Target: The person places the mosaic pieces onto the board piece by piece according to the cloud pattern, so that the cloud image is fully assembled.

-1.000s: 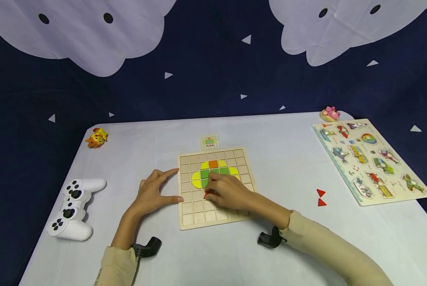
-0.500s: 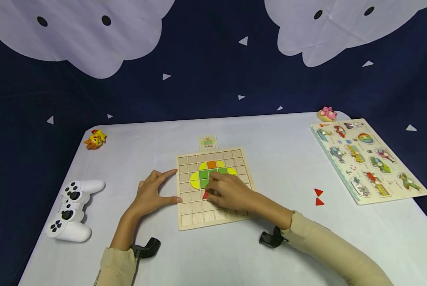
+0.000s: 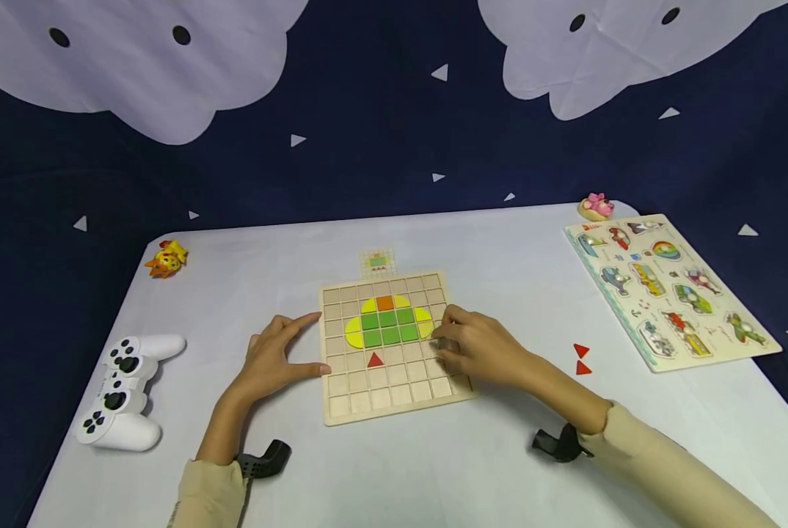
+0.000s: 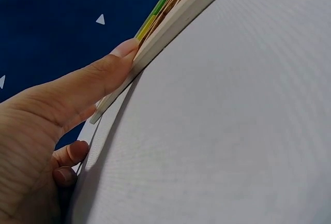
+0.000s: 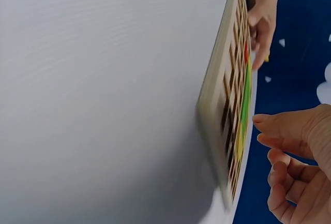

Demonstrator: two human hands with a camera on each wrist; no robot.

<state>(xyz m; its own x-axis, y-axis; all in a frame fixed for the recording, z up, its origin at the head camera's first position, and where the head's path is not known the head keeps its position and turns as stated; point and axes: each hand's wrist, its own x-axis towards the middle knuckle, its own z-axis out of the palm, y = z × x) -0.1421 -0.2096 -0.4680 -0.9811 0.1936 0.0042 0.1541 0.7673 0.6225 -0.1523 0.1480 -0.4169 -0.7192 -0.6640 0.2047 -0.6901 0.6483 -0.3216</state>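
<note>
A wooden grid board [image 3: 381, 400] lies in the middle of the white table. It carries a figure of green squares [image 3: 388, 327], yellow curved pieces and an orange square. A red triangle [image 3: 375, 359] sits alone in a cell below the figure. My left hand [image 3: 278, 356] rests at the board's left edge, thumb and forefinger straight against it; in the left wrist view the thumb [image 4: 103, 79] presses the board's side [image 4: 155, 48]. My right hand [image 3: 465, 345] hovers over the board's right edge, fingers loosely curled and holding nothing. Two more red triangles [image 3: 582, 359] lie on the table right of it.
A small pattern card [image 3: 377, 262] lies just behind the board. A white game controller [image 3: 126, 392] sits at the left, an orange toy [image 3: 164, 259] at the far left corner. A picture peg puzzle [image 3: 665, 290] and a pink toy [image 3: 595, 207] are at the right.
My right hand let go of the red triangle in its cell and drew back to the right edge of the board. The left hand stayed put.
</note>
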